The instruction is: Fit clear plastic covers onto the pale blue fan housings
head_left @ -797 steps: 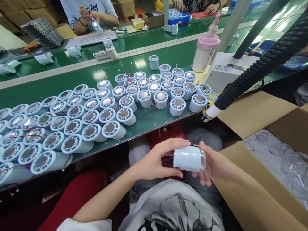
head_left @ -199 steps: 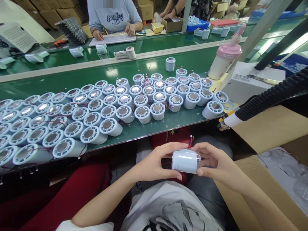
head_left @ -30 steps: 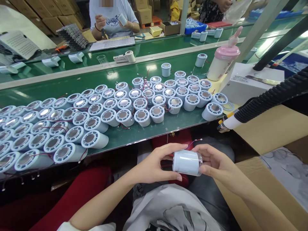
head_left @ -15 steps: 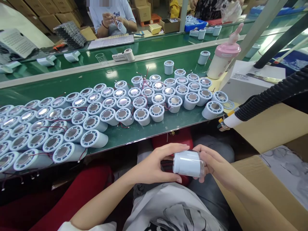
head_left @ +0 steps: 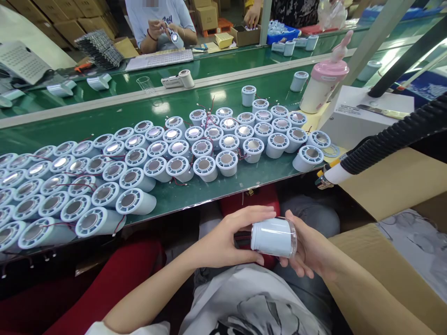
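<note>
Over my lap I hold a pale blue cylinder (head_left: 271, 236) on its side, with a clear plastic cap on its right end. My left hand (head_left: 223, 237) grips its left end, thumb below and fingers over the top. My right hand (head_left: 307, 246) cups the capped right end from below and behind. Several more pale blue cylinders (head_left: 167, 153) with round metal tops and red wires stand packed together on the green conveyor belt (head_left: 195, 195) in front of me.
A black corrugated hose with a white nozzle (head_left: 335, 174) hangs over the belt's right end. A pink-lidded bottle (head_left: 323, 86) and a white machine (head_left: 352, 116) stand at the right. An open cardboard box (head_left: 391, 218) holds clear caps. Across the belt another person (head_left: 160, 23) handles a part.
My right hand has slid round the capped end of the cylinder, from fingertips on top to cupping it from below. The loose red wire by it is no longer seen.
</note>
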Demonstrator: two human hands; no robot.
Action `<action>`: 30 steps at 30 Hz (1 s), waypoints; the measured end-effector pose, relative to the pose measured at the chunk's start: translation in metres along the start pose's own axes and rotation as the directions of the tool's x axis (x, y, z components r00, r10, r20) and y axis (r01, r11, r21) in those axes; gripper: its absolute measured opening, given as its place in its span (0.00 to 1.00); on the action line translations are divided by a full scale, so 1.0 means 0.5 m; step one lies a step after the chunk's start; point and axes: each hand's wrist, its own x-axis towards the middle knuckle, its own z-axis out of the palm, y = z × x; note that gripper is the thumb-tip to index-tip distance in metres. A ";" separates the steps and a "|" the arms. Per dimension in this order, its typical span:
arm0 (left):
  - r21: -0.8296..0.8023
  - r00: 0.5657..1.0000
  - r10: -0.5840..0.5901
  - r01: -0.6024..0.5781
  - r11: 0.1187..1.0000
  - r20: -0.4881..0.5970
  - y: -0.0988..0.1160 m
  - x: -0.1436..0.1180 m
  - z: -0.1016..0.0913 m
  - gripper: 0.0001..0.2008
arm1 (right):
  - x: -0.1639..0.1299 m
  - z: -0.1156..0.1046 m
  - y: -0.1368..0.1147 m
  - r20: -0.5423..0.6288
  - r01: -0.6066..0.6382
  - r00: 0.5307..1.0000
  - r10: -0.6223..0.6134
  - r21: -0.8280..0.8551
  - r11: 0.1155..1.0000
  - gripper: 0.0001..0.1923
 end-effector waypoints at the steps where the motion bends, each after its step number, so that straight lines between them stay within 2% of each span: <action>1: -0.013 1.000 -0.017 0.017 1.000 -0.010 0.003 0.000 0.003 0.36 | 0.001 0.000 0.001 0.004 -0.027 1.000 0.027 -0.009 1.000 0.40; 3: -0.051 0.997 -0.071 0.070 0.996 -0.032 0.011 -0.002 0.010 0.33 | 0.002 -0.005 0.007 0.022 -0.007 1.000 0.009 -0.071 0.997 0.43; 5: -0.099 0.988 -0.145 0.139 0.985 -0.055 0.020 -0.003 0.014 0.31 | 0.002 -0.014 0.017 0.042 0.203 0.979 -0.198 -0.220 0.954 0.44; 6: -0.130 0.981 -0.184 0.175 0.976 -0.065 0.023 -0.003 0.014 0.31 | 0.000 -0.020 0.021 0.055 0.334 0.941 -0.333 -0.294 0.895 0.41; 7: -0.162 0.972 -0.225 0.212 0.964 -0.071 0.026 -0.003 0.014 0.31 | -0.003 -0.027 0.026 0.066 0.466 0.876 -0.477 -0.371 0.803 0.37; 9: -0.224 0.954 -0.294 0.274 0.935 -0.060 0.027 -0.002 0.012 0.32 | -0.011 -0.041 0.031 0.123 0.662 0.673 -0.730 -0.541 0.518 0.34; 10: -0.251 0.947 -0.320 0.300 0.920 -0.040 0.027 0.000 0.010 0.32 | -0.015 -0.047 0.033 0.181 0.703 0.565 -0.805 -0.616 0.355 0.35; 11: -0.273 0.941 -0.337 0.321 0.907 -0.011 0.026 0.001 0.008 0.33 | -0.018 -0.052 0.034 0.248 0.711 0.478 -0.842 -0.672 0.206 0.34; 12: -0.284 0.939 -0.343 0.333 0.899 0.015 0.025 0.003 0.006 0.34 | -0.021 -0.055 0.034 0.306 0.701 0.417 -0.856 -0.707 0.089 0.32; 13: -0.283 0.942 -0.335 0.329 0.901 0.029 0.025 0.006 0.004 0.35 | -0.023 -0.056 0.035 0.324 0.695 0.406 -0.855 -0.717 0.059 0.30; 14: -0.270 0.949 -0.314 0.311 0.911 0.033 0.026 0.008 0.002 0.36 | -0.024 -0.055 0.034 0.292 0.706 0.444 -0.847 -0.696 0.130 0.28; 17: -0.227 0.972 -0.232 0.232 0.946 0.026 0.030 0.014 -0.002 0.38 | -0.027 -0.047 0.033 0.120 0.720 0.630 -0.767 -0.462 0.518 0.23; 19: -0.258 0.970 -0.238 0.244 0.935 0.053 0.030 0.017 -0.003 0.37 | -0.030 -0.043 0.033 0.056 0.685 0.700 -0.712 -0.336 0.647 0.21; 23: -0.368 0.937 -0.326 0.350 0.862 0.128 0.015 0.016 0.008 0.38 | -0.034 -0.046 0.032 -0.059 0.559 0.771 -0.635 -0.416 0.717 0.21; 26: -0.435 0.922 -0.350 0.386 0.814 0.163 -0.001 0.017 0.022 0.40 | -0.031 -0.043 0.031 -0.095 0.469 0.825 -0.557 -0.436 0.768 0.21; 28: -0.397 0.904 -0.403 0.426 0.813 0.144 -0.003 0.025 0.021 0.37 | -0.029 -0.036 0.028 -0.059 0.493 0.827 -0.560 -0.403 0.771 0.23; 30: -0.293 0.901 -0.426 0.430 0.854 0.083 0.006 0.046 0.001 0.32 | -0.031 -0.040 0.019 -0.002 0.548 0.799 -0.601 -0.410 0.729 0.26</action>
